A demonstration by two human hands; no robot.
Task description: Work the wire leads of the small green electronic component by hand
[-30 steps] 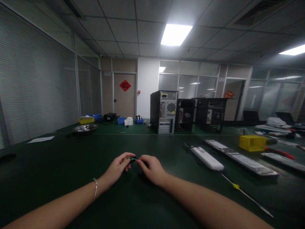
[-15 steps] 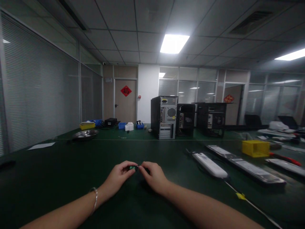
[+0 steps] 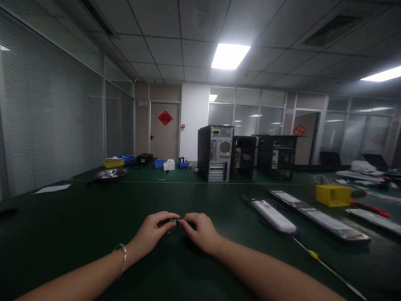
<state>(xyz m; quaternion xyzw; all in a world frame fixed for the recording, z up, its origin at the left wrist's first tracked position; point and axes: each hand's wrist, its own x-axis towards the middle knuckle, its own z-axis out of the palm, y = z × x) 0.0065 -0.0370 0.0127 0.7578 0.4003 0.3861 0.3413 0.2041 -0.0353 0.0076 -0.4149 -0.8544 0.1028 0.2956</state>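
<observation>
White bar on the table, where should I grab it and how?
Try gripping the white bar around its middle, coming from above. The right hand is nearer. It lies flat, long and narrow, so fingers could probably close across its long sides. I'd avoid the near end, where a pale cord seems to come out.

A red diamond [image 3: 165, 118] on the left door [image 3: 163, 144] reads "福", while the right-hand sign [image 3: 300, 130] is too blurred to read.
</observation>
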